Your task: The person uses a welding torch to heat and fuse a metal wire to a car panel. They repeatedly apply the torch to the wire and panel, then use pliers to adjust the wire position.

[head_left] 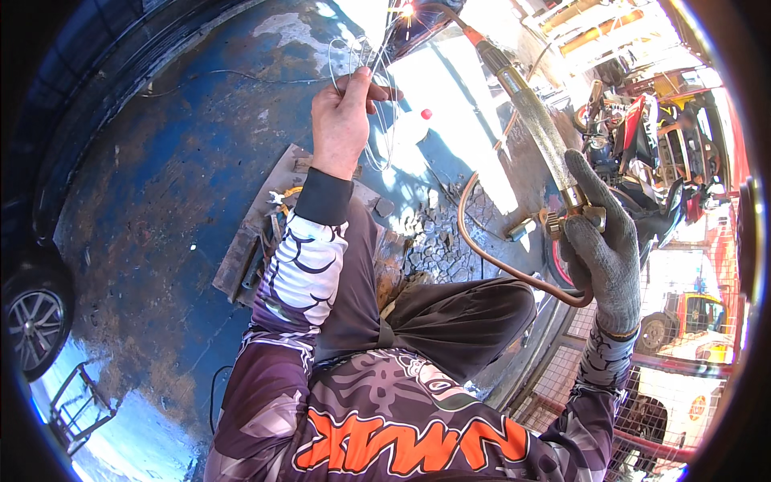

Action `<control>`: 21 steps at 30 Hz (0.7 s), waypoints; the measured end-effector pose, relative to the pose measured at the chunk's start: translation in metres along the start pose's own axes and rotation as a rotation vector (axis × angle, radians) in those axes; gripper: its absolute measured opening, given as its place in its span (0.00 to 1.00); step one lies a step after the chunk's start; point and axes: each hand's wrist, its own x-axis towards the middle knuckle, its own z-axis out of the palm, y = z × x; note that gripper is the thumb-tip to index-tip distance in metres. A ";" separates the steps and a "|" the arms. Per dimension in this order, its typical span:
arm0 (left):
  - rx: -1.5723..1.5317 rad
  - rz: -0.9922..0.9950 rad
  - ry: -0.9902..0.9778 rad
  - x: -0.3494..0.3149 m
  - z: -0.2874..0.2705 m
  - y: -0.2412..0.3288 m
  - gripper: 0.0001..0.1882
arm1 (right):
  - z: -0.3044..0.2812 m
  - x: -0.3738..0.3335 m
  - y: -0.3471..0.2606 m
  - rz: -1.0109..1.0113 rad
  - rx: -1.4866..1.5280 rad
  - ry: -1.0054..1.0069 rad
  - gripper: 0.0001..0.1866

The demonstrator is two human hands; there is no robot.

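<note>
My bare left hand (344,120) pinches a bundle of thin wire rods (377,88), whose far ends reach toward a bright flame point (407,10) at the top. My right hand (604,241), in a grey knit glove, grips the handle of a long gas torch (530,112). The torch's neck runs up and left to that flame. A brown hose (498,261) loops from the torch handle past my knee. Both hands work over a large blue, rust-stained metal surface (177,177).
A flat metal plate with small tools (261,233) lies by my left knee. Cracked grey debris (438,241) sits beside it. A car wheel (32,321) shows at the left edge. Parked motorcycles (642,136) and a yellow vehicle (695,317) lie beyond the right edge, behind mesh fencing (594,402).
</note>
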 end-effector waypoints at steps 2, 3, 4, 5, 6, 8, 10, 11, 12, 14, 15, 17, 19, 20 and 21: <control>-0.015 0.005 -0.003 0.001 -0.001 -0.001 0.22 | 0.000 0.000 0.000 0.003 0.003 0.000 0.34; -0.022 0.003 -0.006 0.001 -0.001 -0.001 0.22 | 0.000 0.000 0.000 0.002 0.008 0.001 0.34; -0.022 -0.014 -0.005 0.001 -0.001 -0.001 0.22 | -0.001 0.000 0.000 0.006 0.014 -0.002 0.34; -0.028 0.004 -0.013 0.001 -0.001 -0.001 0.21 | -0.001 0.001 0.001 -0.001 0.017 0.006 0.34; -0.028 0.005 -0.016 0.001 -0.001 -0.001 0.21 | -0.001 0.001 0.001 -0.002 0.021 0.009 0.34; -0.027 0.006 -0.016 0.000 -0.001 -0.001 0.21 | -0.001 0.001 0.002 0.000 0.021 0.013 0.34; -0.021 -0.002 -0.008 0.000 0.000 0.000 0.21 | -0.002 0.000 0.002 0.007 0.014 0.015 0.34; -0.023 -0.001 -0.007 0.000 0.000 0.000 0.22 | -0.002 0.000 0.002 0.006 0.012 0.013 0.34; -0.021 -0.004 -0.004 0.000 0.001 0.000 0.22 | -0.002 0.000 0.002 0.004 0.009 0.011 0.34; -0.023 -0.004 -0.003 0.000 0.001 0.000 0.22 | -0.002 0.000 0.001 0.001 0.005 0.009 0.34; -0.026 -0.001 -0.006 0.000 0.000 0.000 0.22 | -0.002 0.000 0.001 0.001 0.003 0.010 0.34; -0.031 -0.002 -0.006 0.000 0.000 0.000 0.22 | -0.001 0.000 0.000 -0.001 0.004 0.010 0.34; -0.031 -0.018 0.001 0.000 0.000 0.000 0.22 | -0.001 0.000 -0.001 -0.005 0.009 0.008 0.34; -0.058 -0.012 0.006 -0.001 0.000 0.000 0.22 | 0.000 0.000 -0.001 -0.001 0.015 0.003 0.34; -0.082 -0.014 0.015 -0.001 0.001 0.000 0.22 | 0.000 0.000 -0.002 0.004 0.021 -0.002 0.34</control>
